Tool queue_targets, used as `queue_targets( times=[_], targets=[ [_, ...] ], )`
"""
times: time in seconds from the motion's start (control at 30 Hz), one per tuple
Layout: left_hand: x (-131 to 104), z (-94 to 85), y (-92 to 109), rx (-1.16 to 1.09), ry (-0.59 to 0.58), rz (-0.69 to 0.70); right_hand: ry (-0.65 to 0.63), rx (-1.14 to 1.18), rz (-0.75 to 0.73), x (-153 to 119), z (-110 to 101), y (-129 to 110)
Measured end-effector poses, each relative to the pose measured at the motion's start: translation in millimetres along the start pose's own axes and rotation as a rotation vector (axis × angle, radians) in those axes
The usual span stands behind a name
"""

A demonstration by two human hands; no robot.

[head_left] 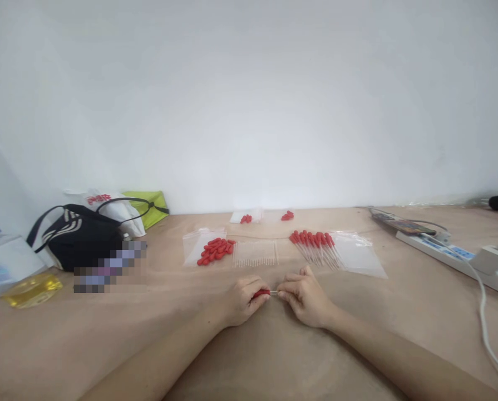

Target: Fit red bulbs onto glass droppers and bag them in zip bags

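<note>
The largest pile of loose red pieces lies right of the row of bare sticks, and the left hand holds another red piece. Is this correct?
Not quite: the head view shows that pile left of the bare sticks. The left hand does hold another red piece.

Left forearm: bare, slanting inward and away from the body.
Left wrist: nearly straight, in line with the forearm.
Left hand: back upward, fingers curled round, thumb on the side nearer the body, closed in a grip.
Right forearm: bare, reaching inward from the right, mirroring the other.
Right hand: knuckles raised, fingers bent, tips pinched together and pointing toward the left hand.
Spacing: hands near each other, fingertips apart.
</note>
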State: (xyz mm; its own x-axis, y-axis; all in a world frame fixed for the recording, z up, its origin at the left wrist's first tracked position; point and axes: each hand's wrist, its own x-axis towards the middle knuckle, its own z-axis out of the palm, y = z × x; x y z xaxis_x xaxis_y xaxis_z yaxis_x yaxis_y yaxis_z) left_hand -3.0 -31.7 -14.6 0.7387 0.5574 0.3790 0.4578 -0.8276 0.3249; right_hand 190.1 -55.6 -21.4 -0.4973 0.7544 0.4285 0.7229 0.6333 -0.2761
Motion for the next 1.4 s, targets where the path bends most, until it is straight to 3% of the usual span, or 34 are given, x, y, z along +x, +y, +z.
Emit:
queue_targets(
  times=[0.17, 0.3, 0.43, 0.53, 0.67, 0.77, 1.03, 1.4],
  targets=[
    [2.7, -4.4, -11.1, 0.004, 0.006, 0.055, -0.014, -0.100, -0.024, 3.6, -1.1, -6.6],
    [0.3, -2.1, -15.9, -0.046, 0.109, -0.115, 0.027, -0.149, 0.043, 2.8, -6.0, 0.9],
    [0.8, -1.9, -17.7, -0.078, 0.076, -0.301, 0.155, -0.126, 0.405, 6.5, -18.9, 37.0],
    [2.0, -3.4, -17.9, -0.107, 0.036, -0.288, 0.274, -0.118, 0.781, 12.4, -30.1, 73.9],
    [1.5, -3.9, -17.9, -0.127, 0.037, -0.271, 0.281, -0.189, 0.990, 14.4, -34.6, 108.5],
    [0.9, -3.3, -18.3, -0.123, 0.034, -0.272, 0.213, -0.228, 0.993, 11.5, -30.6, 115.2],
    [0.9, -2.4, -18.4, -0.120, 0.038, -0.273, 0.159, -0.300, 0.892, 13.6, -27.6, 103.7],
    [1.1, -2.5, -17.9, -0.117, 0.037, -0.270, 0.214, -0.344, 0.885, 9.3, -25.1, 111.4]
  ],
)
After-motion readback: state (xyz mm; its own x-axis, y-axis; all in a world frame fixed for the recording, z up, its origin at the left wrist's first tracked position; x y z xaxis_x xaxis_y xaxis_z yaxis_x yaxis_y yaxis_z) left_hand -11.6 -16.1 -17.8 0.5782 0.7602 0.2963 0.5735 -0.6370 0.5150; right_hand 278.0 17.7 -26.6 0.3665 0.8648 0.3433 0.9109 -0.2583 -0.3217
